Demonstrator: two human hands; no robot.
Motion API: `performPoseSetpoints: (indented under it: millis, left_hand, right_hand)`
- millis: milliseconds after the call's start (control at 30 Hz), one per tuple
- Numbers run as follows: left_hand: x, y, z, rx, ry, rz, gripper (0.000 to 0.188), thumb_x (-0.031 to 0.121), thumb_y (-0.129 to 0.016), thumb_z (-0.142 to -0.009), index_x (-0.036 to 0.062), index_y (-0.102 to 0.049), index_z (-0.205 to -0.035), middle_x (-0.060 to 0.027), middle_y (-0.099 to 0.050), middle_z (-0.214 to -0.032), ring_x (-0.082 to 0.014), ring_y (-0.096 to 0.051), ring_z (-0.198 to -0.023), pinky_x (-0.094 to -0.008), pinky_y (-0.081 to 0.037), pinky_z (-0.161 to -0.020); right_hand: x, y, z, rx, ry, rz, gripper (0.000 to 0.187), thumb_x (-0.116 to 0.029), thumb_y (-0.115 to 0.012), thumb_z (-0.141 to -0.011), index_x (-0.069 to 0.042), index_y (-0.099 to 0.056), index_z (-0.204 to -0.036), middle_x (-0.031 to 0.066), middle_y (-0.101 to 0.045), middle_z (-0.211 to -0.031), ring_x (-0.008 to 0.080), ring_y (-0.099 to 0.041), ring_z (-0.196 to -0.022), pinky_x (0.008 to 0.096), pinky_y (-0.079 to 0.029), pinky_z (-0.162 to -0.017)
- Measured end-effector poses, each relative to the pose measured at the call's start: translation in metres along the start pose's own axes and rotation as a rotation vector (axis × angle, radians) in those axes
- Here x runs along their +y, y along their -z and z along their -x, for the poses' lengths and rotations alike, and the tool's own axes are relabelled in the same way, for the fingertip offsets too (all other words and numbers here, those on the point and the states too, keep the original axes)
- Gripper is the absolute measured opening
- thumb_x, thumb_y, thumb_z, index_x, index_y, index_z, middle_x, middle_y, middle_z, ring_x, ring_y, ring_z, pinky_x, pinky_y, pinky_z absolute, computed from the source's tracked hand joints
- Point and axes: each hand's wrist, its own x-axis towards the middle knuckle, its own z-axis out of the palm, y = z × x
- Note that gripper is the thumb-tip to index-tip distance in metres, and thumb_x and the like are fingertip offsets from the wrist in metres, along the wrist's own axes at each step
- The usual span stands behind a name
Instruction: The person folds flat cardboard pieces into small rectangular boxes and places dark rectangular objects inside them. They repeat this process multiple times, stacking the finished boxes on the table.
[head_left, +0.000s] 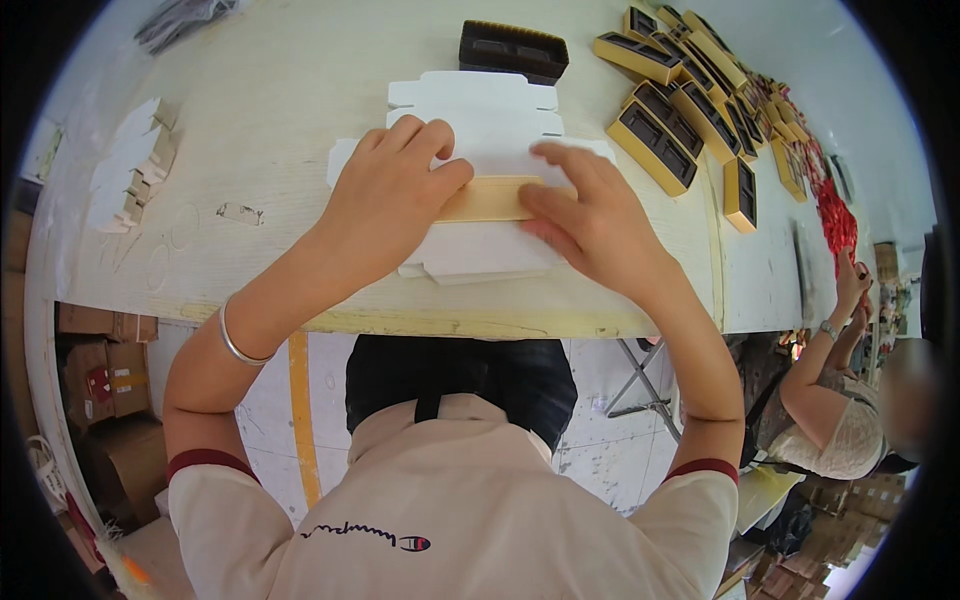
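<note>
A flat white carton blank (480,125) with cut flaps lies in front of me, apparently on top of others. Across its middle sits a long, narrow pale-gold piece (490,200), like a folded panel or slim box. My left hand (390,195) is closed at the piece's left end, fingers bent over the white card and thumb against the gold. At the right end is my right hand (595,215), its fingertips bent toward the gold piece and smeared by motion. Just beyond the blank stands a black tray (513,52) with a gold rim.
Gold boxes with black inserts (655,140) crowd the table's right side. Folded white cartons (132,170) stand at the left. Red ribbons (836,215) hang at the far right, where another person (830,420) works. Brown cardboard boxes (110,380) are stacked at lower left.
</note>
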Motion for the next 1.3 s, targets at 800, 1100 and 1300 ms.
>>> performPoseSetpoints:
  millis: [800,1100,1300]
  left_hand:
    - [-0.021,-0.009,-0.023,-0.149,0.102,0.046,0.013,0.008,-0.06,-0.085,0.0052,-0.063,-0.098,-0.0104,-0.055,-0.085,-0.0278,-0.054,-0.086,-0.0373,-0.045,-0.073]
    - [0.046,0.063,-0.016,0.068,0.445,1.091,0.079,0.011,-0.064,-0.084,0.0197,-0.022,-0.15,-0.0087,-0.043,-0.132,-0.0179,-0.053,-0.099,-0.0304,-0.046,-0.081]
    - [0.001,0.048,-0.018,0.064,0.336,0.989,0.086,0.008,-0.057,-0.083,0.0118,-0.008,-0.153,-0.0069,-0.02,-0.153,-0.0175,-0.041,-0.126,-0.0294,-0.042,-0.096]
  right_hand:
    - [0.035,-0.012,-0.038,-0.48,-0.424,-0.274,0.009,-0.007,-0.059,-0.087,0.002,-0.062,-0.089,0.0146,-0.057,-0.074,0.0319,-0.055,-0.068,0.0363,-0.045,-0.064]
    - [-0.066,0.054,-0.037,0.041,-0.359,-0.131,0.013,-0.007,-0.067,-0.082,0.003,-0.062,-0.089,0.0128,-0.058,-0.08,0.0247,-0.058,-0.072,0.0341,-0.048,-0.067]
    - [-0.052,0.048,-0.011,0.309,0.096,-0.054,0.046,-0.03,-0.071,-0.076,0.0,-0.062,-0.109,0.0179,-0.06,-0.107,0.0291,-0.059,-0.095,0.0365,-0.049,-0.076]
